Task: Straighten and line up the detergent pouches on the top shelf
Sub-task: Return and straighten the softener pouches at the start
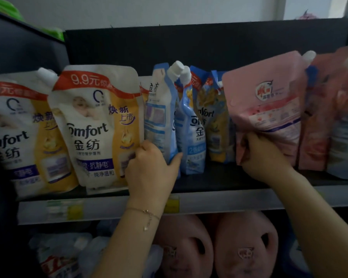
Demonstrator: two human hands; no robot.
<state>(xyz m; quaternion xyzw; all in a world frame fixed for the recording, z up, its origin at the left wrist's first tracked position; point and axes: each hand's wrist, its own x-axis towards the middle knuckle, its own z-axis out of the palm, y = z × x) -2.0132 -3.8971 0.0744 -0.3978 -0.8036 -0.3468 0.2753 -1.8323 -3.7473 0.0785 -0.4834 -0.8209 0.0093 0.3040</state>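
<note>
Pouches stand in a row on the top shelf [219, 182]. Two white and yellow Comfort pouches [96, 125] face front at the left. In the middle, several blue pouches [193, 125] stand turned sideways and crowded together. My left hand [151, 167] grips the lower part of a blue and white pouch [159, 109], thumb on its right side. My right hand [259, 153] pinches the bottom left corner of a pink pouch [269, 101], which leans tilted to the left. More pink pouches [317, 117] stand behind it at the right.
A price rail [209, 201] with yellow labels runs along the shelf's front edge. Below it sit pink jugs [247, 249] and other bottles [64, 255]. A dark back panel [189, 45] closes the shelf behind. Green packs [2, 7] lie on the unit at upper left.
</note>
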